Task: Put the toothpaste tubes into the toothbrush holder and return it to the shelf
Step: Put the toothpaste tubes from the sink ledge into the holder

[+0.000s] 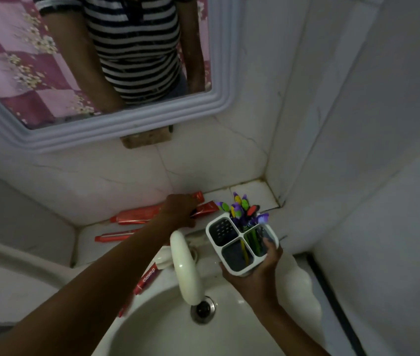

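Two hands at work beside the tap (187,265).
Right hand (252,273) wraps the toothbrush holder (239,242) upright, ready; left hand (180,210) closes on a toothpaste tube (205,208) behind the tap.

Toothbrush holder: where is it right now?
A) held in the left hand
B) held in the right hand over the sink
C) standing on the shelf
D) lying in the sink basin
B: the right hand grips the toothbrush holder above the sink, while the left hand reaches a toothpaste tube on the shelf.
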The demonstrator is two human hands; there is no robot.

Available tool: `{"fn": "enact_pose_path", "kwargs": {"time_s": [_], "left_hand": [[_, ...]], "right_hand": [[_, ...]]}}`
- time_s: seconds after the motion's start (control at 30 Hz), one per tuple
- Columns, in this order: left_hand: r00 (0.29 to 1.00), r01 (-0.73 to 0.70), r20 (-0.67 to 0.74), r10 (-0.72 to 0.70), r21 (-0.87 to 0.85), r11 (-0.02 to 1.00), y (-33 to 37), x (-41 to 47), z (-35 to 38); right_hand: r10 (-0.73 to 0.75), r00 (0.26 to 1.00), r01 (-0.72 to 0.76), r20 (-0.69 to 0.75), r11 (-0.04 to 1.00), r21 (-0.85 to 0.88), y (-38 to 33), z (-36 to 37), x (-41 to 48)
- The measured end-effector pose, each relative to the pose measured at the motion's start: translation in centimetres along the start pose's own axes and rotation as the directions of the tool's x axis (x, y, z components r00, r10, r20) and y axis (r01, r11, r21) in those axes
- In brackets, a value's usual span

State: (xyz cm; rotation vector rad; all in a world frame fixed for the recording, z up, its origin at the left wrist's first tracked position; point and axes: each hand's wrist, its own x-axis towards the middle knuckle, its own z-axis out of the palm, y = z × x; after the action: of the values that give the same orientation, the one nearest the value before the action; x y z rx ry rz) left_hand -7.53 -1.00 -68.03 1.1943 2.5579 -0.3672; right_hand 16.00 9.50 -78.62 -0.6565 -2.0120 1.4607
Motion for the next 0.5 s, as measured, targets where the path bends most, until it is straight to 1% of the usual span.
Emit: {"fn": "enact_pose_path", "kwargs": {"time_s": [0.07,0.17,0.23,0.27,0.3,0.33,0.37,0.4,0.47,0.5], "left_hand": [[0.999,0.05,-0.005,-0.05,-0.117,0.992,-0.4,-0.4,-0.6],[0.984,0.123,-0.085,-0.157,-0.313,0.942,-1.6,-1.9,-2.3],[0.958,0.176,-0.121,-0.259,-0.463,0.869,-2.3,-3.5,-3.6],[0.943,0.19,-0.125,-0.307,-0.556,0.809,-2.5,-4.4,-4.3],[0.931,0.175,-0.135,-0.339,-0.651,0.739,-2.5,-5.3,-4.9],[0.923,0.128,-0.155,-0.351,-0.738,0.663,-2.3,-6.1,-5.5],[0.92,0.06,-0.186,-0.346,-0.803,0.592,-2.0,-6.9,-6.1],[0.919,-0.012,-0.223,-0.325,-0.84,0.542,-1.5,-7.6,-6.7],[0.937,-0.111,-0.257,-0.239,-0.862,0.494,-0.3,-8.7,-7.8],[0.955,-0.12,-0.231,-0.185,-0.874,0.471,0.4,-9.0,-8.3]], "right_hand": [[-0.007,1.0,0.007,-0.002,1.0,-0.009,-0.1,0.0,-0.1],[-0.055,0.998,0.054,-0.019,0.998,-0.019,-0.4,-0.1,-0.1],[-0.066,0.998,0.066,-0.016,0.998,-0.021,-0.6,0.0,-0.1],[-0.075,0.997,0.075,-0.017,0.997,-0.016,-0.6,0.0,0.0],[-0.082,0.996,0.082,-0.016,0.997,-0.006,-0.4,0.0,0.0],[-0.088,0.996,0.088,-0.016,0.996,0.0,-0.5,0.0,0.1],[-0.088,0.996,0.088,-0.02,0.996,0.009,-0.4,0.0,0.1],[-0.089,0.996,0.089,-0.018,0.996,0.013,-0.4,0.0,0.2],[-0.1,0.995,0.1,-0.017,0.995,0.017,-0.2,0.0,0.2],[-0.105,0.994,0.105,-0.017,0.994,0.018,0.0,0.0,0.2]]}}
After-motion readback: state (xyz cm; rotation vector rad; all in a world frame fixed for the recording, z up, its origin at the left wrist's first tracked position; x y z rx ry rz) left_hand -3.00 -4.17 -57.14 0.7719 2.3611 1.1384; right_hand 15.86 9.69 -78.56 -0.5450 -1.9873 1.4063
